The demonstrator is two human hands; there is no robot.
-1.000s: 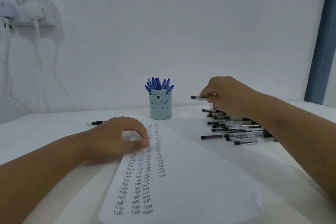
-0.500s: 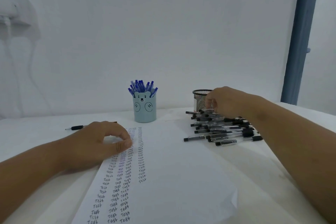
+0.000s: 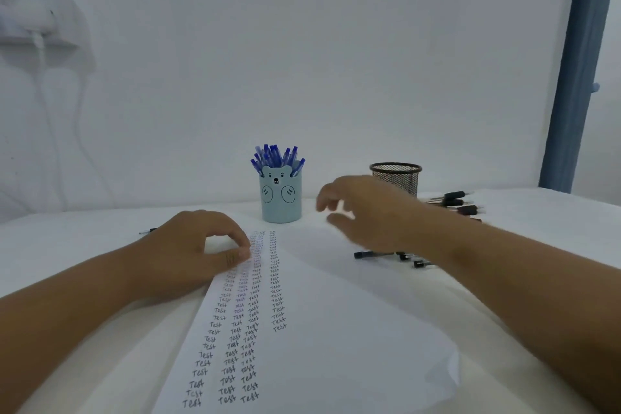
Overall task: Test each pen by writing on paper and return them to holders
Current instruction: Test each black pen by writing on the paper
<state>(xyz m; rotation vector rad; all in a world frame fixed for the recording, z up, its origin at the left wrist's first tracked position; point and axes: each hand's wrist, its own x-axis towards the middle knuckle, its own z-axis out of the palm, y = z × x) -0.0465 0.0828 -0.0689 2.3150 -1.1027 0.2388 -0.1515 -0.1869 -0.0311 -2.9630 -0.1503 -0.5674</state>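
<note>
A white sheet of paper (image 3: 336, 329) lies on the table, with columns of the handwritten word "Test" down its left part. My left hand (image 3: 198, 252) rests on the sheet's upper left corner, fingers curled, fingertips pressing the paper. My right hand (image 3: 366, 212) hovers blurred above the table between the two holders, fingers loosely spread and holding nothing. A light blue bear-face holder (image 3: 281, 198) stands full of blue pens (image 3: 274, 158). Behind my right hand is a black mesh holder (image 3: 396, 176). A pile of black pens (image 3: 453, 203) lies right of and under my right forearm.
A single black pen (image 3: 148, 231) lies on the white table (image 3: 67, 245) left of my left hand. A white wall stands close behind the holders. A blue vertical strip (image 3: 571, 70) runs down at the right. A white wall fixture with cords (image 3: 37, 27) is at upper left.
My right hand has left the black pen pile and moved left and forward, now empty with fingers spread; a second ago it pinched a black pen. The left hand has stayed on the paper.
</note>
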